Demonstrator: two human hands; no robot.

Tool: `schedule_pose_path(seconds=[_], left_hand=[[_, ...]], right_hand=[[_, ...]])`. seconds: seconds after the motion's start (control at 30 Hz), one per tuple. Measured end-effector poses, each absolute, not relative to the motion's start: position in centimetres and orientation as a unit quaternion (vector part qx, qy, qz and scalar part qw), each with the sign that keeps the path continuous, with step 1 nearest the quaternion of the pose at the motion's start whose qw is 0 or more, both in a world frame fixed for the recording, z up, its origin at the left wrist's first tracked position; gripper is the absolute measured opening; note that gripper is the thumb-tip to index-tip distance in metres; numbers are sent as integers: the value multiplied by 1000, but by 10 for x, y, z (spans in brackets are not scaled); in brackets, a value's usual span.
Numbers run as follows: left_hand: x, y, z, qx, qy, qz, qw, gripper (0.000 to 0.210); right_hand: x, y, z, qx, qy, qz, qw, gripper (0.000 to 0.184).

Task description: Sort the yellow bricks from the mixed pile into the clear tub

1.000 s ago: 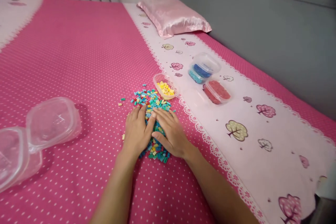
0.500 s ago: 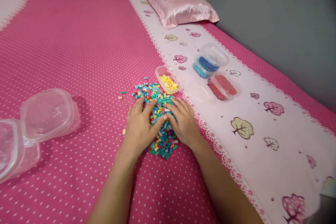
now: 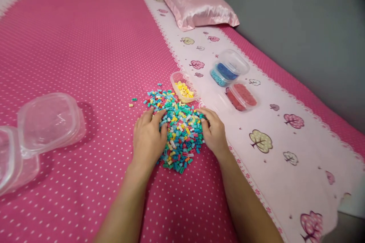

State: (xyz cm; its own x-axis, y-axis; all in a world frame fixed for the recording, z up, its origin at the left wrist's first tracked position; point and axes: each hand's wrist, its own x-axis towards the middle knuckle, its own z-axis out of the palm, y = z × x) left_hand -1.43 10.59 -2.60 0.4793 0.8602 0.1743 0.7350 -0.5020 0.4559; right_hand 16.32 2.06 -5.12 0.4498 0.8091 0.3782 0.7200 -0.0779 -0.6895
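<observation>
A heap of small coloured bricks (image 3: 181,129), mostly teal, blue, yellow and red, lies on the pink dotted bedsheet (image 3: 85,53). My left hand (image 3: 148,140) rests flat on the heap's left side, fingers spread. On the heap's right edge sits my right hand (image 3: 214,131), fingers curled against the bricks. Neither hand holds anything. Just beyond the heap stands a small clear tub with yellow bricks (image 3: 184,89).
A clear tub of blue and teal bricks (image 3: 226,70) and one of red bricks (image 3: 242,97) stand on the white tree-print strip. Empty clear containers (image 3: 47,121) lie at the left. A pink pillow (image 3: 194,2) is at the back, a grey wall at the right.
My hands, which lay together on top of the heap, have slid apart to its left and right sides, uncovering the bricks and spreading the heap wider.
</observation>
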Motion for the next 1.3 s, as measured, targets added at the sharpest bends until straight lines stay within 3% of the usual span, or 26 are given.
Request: schedule_pose_path(seconds=[0.3, 0.57, 0.87, 0.97, 1.03, 1.17, 1.3], left_hand=[[-16, 111, -23, 806, 529, 210, 161, 43], [-12, 108, -22, 819, 481, 266, 166, 46], [-4, 99, -20, 835, 412, 295, 213, 43], [1, 89, -13, 788, 395, 342, 326, 43], [5, 83, -5, 694, 387, 377, 476, 42], [12, 79, 8, 333, 347, 395, 783, 44], [12, 88, 6, 107, 312, 306, 893, 55]], right_hand=[[182, 12, -56, -780, -411, 85, 464, 34], [199, 5, -59, -793, -319, 98, 510, 27], [208, -4, -50, -809, -414, 153, 389, 31], [207, -3, -50, -817, -412, 152, 374, 24], [206, -2, -50, -823, -386, 154, 387, 22], [202, 2, -48, -799, -364, 124, 463, 20], [186, 6, -42, -758, -370, 57, 534, 21]])
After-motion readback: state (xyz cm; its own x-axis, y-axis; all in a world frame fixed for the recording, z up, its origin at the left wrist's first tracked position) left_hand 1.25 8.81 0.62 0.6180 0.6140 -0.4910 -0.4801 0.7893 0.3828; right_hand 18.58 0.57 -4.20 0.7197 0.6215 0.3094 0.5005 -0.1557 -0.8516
